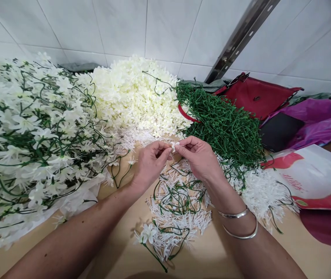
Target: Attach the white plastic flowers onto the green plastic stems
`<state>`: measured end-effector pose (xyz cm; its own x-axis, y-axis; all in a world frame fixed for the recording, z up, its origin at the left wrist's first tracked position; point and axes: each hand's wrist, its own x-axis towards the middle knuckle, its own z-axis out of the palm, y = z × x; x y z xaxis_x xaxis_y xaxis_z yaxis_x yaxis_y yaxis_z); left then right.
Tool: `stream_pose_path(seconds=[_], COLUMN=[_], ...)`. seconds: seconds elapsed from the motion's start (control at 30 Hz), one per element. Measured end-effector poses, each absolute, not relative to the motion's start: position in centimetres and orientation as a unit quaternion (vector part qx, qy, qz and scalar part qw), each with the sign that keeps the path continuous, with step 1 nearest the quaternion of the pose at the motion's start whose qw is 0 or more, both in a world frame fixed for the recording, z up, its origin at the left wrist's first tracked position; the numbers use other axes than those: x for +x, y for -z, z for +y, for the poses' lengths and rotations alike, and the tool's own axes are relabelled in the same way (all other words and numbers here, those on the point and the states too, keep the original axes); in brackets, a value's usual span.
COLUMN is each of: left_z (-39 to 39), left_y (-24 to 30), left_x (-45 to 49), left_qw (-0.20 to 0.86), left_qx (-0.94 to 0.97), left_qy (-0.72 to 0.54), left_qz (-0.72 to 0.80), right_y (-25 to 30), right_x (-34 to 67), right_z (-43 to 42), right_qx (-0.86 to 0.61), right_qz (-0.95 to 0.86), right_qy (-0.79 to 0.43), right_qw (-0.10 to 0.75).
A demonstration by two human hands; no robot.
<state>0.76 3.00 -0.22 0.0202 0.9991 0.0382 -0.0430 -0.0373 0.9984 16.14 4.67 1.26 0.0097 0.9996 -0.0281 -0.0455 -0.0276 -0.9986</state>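
My left hand [150,162] and my right hand [198,157] meet over the table, fingers pinched together on a small white artificial flower piece [173,145]. Just below them lies a green vine with white stamen clusters [177,205], one finished white blossom [148,232] at its near end. Two silver bangles [239,224] circle my right wrist.
A heap of finished flower vines [26,131] fills the left. Loose cream petals [136,93] are piled at the back, bare green stems [223,120] to their right. A red bag [255,95], a purple bag [322,120] and a white printed bag [313,178] sit at right.
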Motion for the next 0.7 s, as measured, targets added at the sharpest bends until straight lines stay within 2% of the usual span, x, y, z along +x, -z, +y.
stream_pose_path(seconds=[0.2, 0.43, 0.6, 0.7], left_z=[3.04, 2.94, 2.9, 2.82], left_y=[-0.17, -0.06, 0.18, -0.1], left_x=[0.5, 0.4, 0.59, 0.61], left_qw=[0.483, 0.478, 0.513, 0.487], left_qx=[0.536, 0.546, 0.516, 0.533], left_qy=[-0.496, -0.493, -0.503, -0.49], left_qz=[0.483, 0.479, 0.467, 0.488], right_y=[-0.88, -0.56, -0.63, -0.98], right_x=[15.64, 15.63, 15.89, 16.26], right_z=[4.42, 4.5, 4.78, 5.08], right_qx=[-0.503, -0.494, -0.488, -0.478], right_qz=[-0.513, -0.498, -0.471, -0.453], right_qy=[-0.476, -0.505, -0.539, -0.568], right_qw=[0.508, 0.503, 0.5, 0.494])
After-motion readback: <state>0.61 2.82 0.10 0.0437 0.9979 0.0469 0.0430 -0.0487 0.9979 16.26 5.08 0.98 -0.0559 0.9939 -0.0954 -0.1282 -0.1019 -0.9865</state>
